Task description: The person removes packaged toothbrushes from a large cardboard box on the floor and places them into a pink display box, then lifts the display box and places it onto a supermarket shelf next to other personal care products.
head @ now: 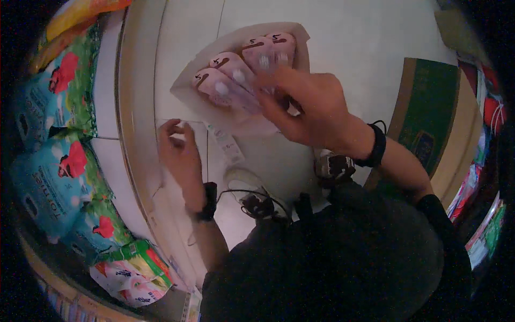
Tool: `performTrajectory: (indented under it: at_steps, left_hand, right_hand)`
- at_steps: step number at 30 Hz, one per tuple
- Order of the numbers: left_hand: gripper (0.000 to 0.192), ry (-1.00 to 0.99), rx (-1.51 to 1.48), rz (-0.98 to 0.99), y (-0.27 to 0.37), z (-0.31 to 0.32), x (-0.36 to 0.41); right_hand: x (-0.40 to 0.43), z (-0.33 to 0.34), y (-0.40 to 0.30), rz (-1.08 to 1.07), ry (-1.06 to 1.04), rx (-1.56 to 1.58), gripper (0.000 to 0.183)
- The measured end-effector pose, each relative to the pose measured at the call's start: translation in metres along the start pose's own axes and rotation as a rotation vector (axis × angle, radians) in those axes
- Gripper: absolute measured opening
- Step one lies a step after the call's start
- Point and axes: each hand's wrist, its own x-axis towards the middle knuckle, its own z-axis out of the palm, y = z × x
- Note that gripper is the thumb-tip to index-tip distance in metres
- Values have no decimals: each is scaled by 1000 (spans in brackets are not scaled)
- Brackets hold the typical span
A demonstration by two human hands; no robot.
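Observation:
My right hand (305,104), blurred, is over the near right part of an open carton (181,88) on the tiled floor. Its fingers are bent; a small whitish patch shows by them, and whether they grip anything is unclear. Several pink round-ended items (223,64) in clear wrapping lie side by side in the carton, each with a dark mark and handwriting. My hand hides part of them. To the left of the carton, my left hand (179,157) hangs above the floor with curled fingers apart and nothing seen in them.
Teal and green printed bags (44,181) line a shelf on the left behind a pale ledge (134,120). A white and green bag (132,277) lies lower down. At the right stands a green and brown cardboard box (426,108). A shoe (257,203) shows below the carton.

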Motion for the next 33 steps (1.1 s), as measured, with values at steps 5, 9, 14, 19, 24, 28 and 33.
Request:
performTrajectory:
  at_steps: [5,9,14,19,24,28,33]
  left_hand:
    - [66,-230,328,-87,-45,52,-23]
    - [87,-210,402,52,-45,69,-31]
    - [89,-228,366,20,-41,66,-30]
    - [72,-235,148,-257,-37,38,-17]
    - [51,4,-544,-318,-37,-3,-9]
    - [41,15,-922,-305,12,-37,-13]
    - [34,-91,-923,-128,49,-29,-39]
  right_hand:
    - [-15,16,-4,-197,107,190,19]
    - [-27,26,-3,-270,71,236,20]
    - [-28,27,-11,-273,82,265,20]
    - [-30,35,-10,-281,139,276,19]
    - [-30,23,-10,-232,24,275,19]
    - [-27,28,-9,-194,72,335,23]
    - [-21,12,-20,-93,7,357,34]
